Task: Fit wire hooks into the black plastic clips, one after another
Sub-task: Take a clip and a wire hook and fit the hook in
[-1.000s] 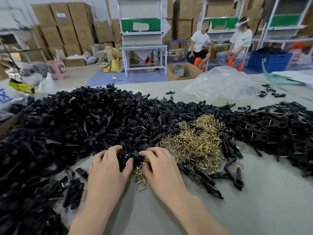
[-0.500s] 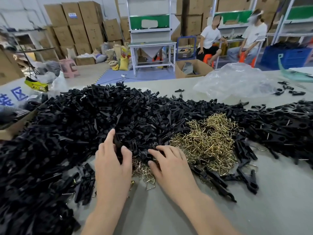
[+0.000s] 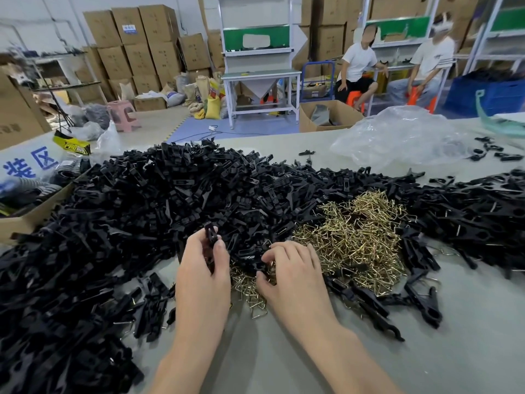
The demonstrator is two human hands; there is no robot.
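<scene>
Blue "装区" is printed on a white sign point(image 3: 20, 155), left. A matte black clip point(image 3: 211, 236) is pinched by the left hand point(image 3: 203, 277); the right hand point(image 3: 292, 275) is curled over brassy wire hooks point(image 3: 355, 240), hold unclear.

Left grip point(image 3: 203, 268) higher, fingertips pinched; right grip point(image 3: 292, 275) palm-down, fingers curled.

The grey table point(image 3: 468, 359) lies bare near the front and on the right, so the way is free there. On the left a large heap of black clips point(image 3: 119, 223) covers the surface. Farther back the pile of wire hooks point(image 3: 358, 237), a second clip heap point(image 3: 483, 211) and a clear plastic bag point(image 3: 397, 137) stand in the way.
</scene>
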